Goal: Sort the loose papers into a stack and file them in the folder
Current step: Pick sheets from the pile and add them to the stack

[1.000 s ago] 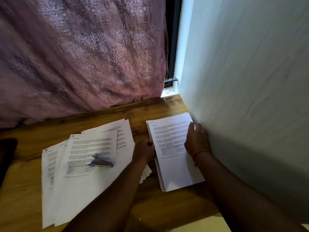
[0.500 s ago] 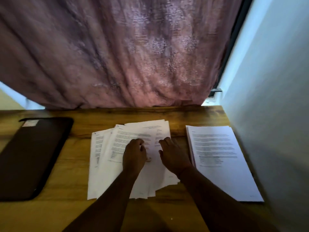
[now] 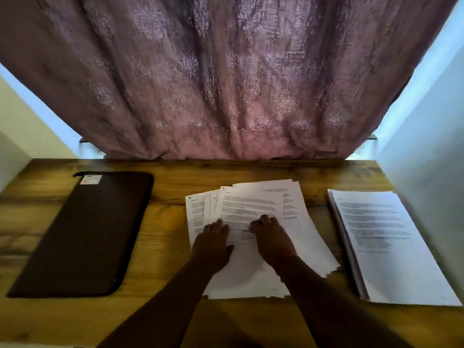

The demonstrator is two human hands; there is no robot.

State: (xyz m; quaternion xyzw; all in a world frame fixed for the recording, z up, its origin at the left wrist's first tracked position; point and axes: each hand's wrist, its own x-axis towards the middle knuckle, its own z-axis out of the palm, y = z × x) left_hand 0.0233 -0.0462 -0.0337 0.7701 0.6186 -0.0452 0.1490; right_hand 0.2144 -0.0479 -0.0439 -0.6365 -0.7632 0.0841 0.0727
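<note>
Papers: loose papers [image 3: 253, 222] lie fanned and overlapping at the middle of the wooden desk [image 3: 160, 247], corners askew. Left hand [image 3: 213, 243] rests palm-down on the near-left part of the fan, fingers [image 3: 218, 223] straight and slightly spread, flat on the top sheets. Right hand [image 3: 272, 238] rests just beside it on the same sheets, fingers [image 3: 263, 219] bent at the knuckles, tips pressing the paper; nothing pinched. Squared stack [image 3: 391, 247] of printed sheets sits to the right, apart from the fan, near the pale wall [image 3: 426, 172]. Dark zippered folder [image 3: 82, 234] lies closed on the left side of the desk, well apart from the papers. Mauve patterned curtain [image 3: 226, 84] hangs behind the desk's far edge.
</note>
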